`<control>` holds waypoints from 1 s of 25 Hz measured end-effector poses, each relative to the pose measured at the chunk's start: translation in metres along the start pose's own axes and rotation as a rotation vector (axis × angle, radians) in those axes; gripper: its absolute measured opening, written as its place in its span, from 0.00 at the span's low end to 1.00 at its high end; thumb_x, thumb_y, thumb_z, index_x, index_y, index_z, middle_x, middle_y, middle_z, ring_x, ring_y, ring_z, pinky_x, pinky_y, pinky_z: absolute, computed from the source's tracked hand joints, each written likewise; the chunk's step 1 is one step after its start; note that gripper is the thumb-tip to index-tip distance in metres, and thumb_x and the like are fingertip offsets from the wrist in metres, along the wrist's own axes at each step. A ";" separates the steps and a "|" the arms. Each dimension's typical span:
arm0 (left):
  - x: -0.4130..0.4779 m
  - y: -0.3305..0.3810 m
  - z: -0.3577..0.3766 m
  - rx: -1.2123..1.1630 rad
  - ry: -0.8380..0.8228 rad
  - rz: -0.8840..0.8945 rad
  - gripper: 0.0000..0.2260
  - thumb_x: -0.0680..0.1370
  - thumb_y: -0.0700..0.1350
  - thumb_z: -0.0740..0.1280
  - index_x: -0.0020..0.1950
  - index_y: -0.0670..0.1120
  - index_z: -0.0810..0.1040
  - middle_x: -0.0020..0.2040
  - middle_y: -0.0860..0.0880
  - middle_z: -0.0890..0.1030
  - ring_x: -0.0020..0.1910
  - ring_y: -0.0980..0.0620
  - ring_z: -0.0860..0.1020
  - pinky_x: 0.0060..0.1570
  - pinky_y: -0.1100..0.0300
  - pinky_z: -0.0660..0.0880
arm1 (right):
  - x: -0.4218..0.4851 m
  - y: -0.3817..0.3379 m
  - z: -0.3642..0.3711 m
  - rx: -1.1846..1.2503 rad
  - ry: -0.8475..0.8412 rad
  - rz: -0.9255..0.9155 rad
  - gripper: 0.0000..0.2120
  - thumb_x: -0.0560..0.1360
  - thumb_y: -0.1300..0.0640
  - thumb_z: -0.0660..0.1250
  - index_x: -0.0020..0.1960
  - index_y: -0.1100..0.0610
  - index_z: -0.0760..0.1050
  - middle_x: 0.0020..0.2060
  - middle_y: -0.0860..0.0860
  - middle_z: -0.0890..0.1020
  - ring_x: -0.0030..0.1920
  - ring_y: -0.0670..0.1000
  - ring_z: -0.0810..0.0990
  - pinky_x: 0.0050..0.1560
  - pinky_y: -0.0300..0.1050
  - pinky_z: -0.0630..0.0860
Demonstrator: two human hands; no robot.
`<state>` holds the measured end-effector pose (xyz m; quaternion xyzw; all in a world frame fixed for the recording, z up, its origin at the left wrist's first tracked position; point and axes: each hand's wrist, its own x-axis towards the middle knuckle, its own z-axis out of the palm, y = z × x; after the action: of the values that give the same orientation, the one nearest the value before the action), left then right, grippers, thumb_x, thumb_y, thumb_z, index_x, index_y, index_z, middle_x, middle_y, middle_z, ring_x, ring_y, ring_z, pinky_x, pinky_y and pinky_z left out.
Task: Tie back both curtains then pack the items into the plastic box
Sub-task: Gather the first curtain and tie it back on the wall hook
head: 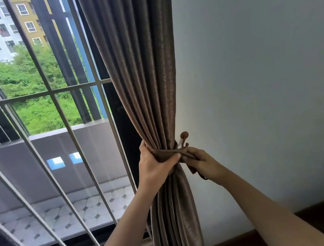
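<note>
Both hands [157, 164] [203, 162] pinch tieback [168, 154] around gathered curtain [145, 82]

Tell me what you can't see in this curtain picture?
Head view: part of the brown fabric tie-back band, covered by the right hand; whether it loops the brown round-knobbed wall hook is unclear.
Head view: brown pleated fabric curtain, top and bottom cut by frame edges.
Head view: fingers of the left hand, behind the curtain.

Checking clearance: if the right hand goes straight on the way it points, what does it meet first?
Right hand, gripping the tieback, likely meets the wall hook first; the curtain lies close beside that line, depth unclear.
</note>
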<state>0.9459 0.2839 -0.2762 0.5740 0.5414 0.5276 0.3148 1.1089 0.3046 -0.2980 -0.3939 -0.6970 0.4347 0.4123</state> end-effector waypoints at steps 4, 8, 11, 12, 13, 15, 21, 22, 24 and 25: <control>0.007 0.000 0.003 0.085 0.169 0.019 0.26 0.66 0.47 0.77 0.58 0.46 0.67 0.45 0.57 0.76 0.43 0.58 0.76 0.36 0.74 0.70 | 0.013 0.005 -0.011 0.017 -0.040 0.020 0.07 0.78 0.60 0.64 0.49 0.49 0.77 0.36 0.44 0.77 0.36 0.43 0.74 0.40 0.35 0.71; 0.010 -0.003 0.009 0.139 0.272 0.020 0.21 0.68 0.45 0.75 0.57 0.44 0.72 0.43 0.54 0.76 0.39 0.58 0.74 0.37 0.72 0.68 | 0.016 0.023 -0.006 0.505 0.246 0.187 0.04 0.75 0.61 0.67 0.48 0.54 0.74 0.42 0.50 0.82 0.45 0.46 0.82 0.45 0.39 0.76; 0.009 -0.003 0.018 0.162 0.370 0.022 0.22 0.69 0.46 0.75 0.58 0.43 0.72 0.42 0.54 0.75 0.38 0.56 0.73 0.38 0.68 0.68 | 0.023 0.037 0.014 0.913 0.407 0.155 0.04 0.78 0.63 0.62 0.49 0.59 0.75 0.44 0.53 0.82 0.47 0.47 0.82 0.47 0.37 0.78; 0.009 -0.003 0.023 0.165 0.407 0.022 0.23 0.69 0.46 0.75 0.59 0.43 0.71 0.42 0.54 0.75 0.39 0.54 0.74 0.40 0.65 0.69 | 0.026 0.038 0.022 0.994 0.429 0.124 0.07 0.79 0.64 0.59 0.51 0.62 0.76 0.45 0.54 0.82 0.48 0.48 0.82 0.47 0.36 0.78; 0.008 -0.003 0.027 0.166 0.439 0.022 0.24 0.68 0.47 0.75 0.59 0.43 0.71 0.42 0.54 0.75 0.40 0.53 0.74 0.41 0.63 0.69 | 0.028 0.037 0.028 1.044 0.449 0.126 0.09 0.80 0.65 0.57 0.52 0.64 0.76 0.46 0.55 0.83 0.47 0.48 0.83 0.45 0.36 0.78; 0.007 -0.006 0.036 0.177 0.486 0.037 0.27 0.67 0.48 0.76 0.61 0.43 0.70 0.44 0.53 0.76 0.43 0.52 0.75 0.43 0.61 0.71 | 0.034 0.032 0.036 1.101 0.506 0.212 0.11 0.80 0.65 0.56 0.54 0.66 0.76 0.46 0.56 0.83 0.44 0.48 0.84 0.39 0.36 0.79; 0.021 -0.016 0.056 0.197 0.562 0.068 0.35 0.67 0.49 0.76 0.69 0.46 0.63 0.57 0.46 0.78 0.54 0.47 0.77 0.50 0.57 0.73 | 0.062 0.037 0.035 1.030 0.780 0.534 0.14 0.76 0.61 0.66 0.59 0.55 0.66 0.46 0.56 0.78 0.44 0.50 0.78 0.34 0.44 0.74; 0.024 -0.018 0.059 0.193 0.576 0.071 0.35 0.67 0.48 0.76 0.69 0.45 0.63 0.57 0.46 0.77 0.54 0.46 0.77 0.49 0.58 0.72 | 0.066 0.041 0.033 0.964 0.820 0.534 0.14 0.76 0.60 0.67 0.58 0.53 0.65 0.44 0.54 0.79 0.45 0.49 0.78 0.35 0.43 0.73; 0.030 -0.021 0.064 0.190 0.593 0.058 0.36 0.66 0.48 0.77 0.68 0.45 0.64 0.57 0.45 0.77 0.55 0.46 0.77 0.53 0.54 0.74 | 0.070 0.046 0.032 0.890 0.860 0.502 0.13 0.75 0.59 0.68 0.56 0.53 0.68 0.42 0.53 0.80 0.46 0.50 0.79 0.39 0.44 0.75; 0.032 -0.022 0.067 0.189 0.598 0.046 0.36 0.65 0.49 0.77 0.68 0.45 0.64 0.57 0.45 0.76 0.56 0.45 0.76 0.55 0.50 0.75 | 0.071 0.048 0.032 0.874 0.871 0.489 0.12 0.75 0.60 0.68 0.55 0.53 0.69 0.42 0.53 0.81 0.46 0.50 0.80 0.42 0.45 0.77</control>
<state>0.9986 0.3335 -0.3045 0.4322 0.6437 0.6271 0.0749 1.0637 0.3753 -0.3354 -0.4770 -0.1166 0.5596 0.6677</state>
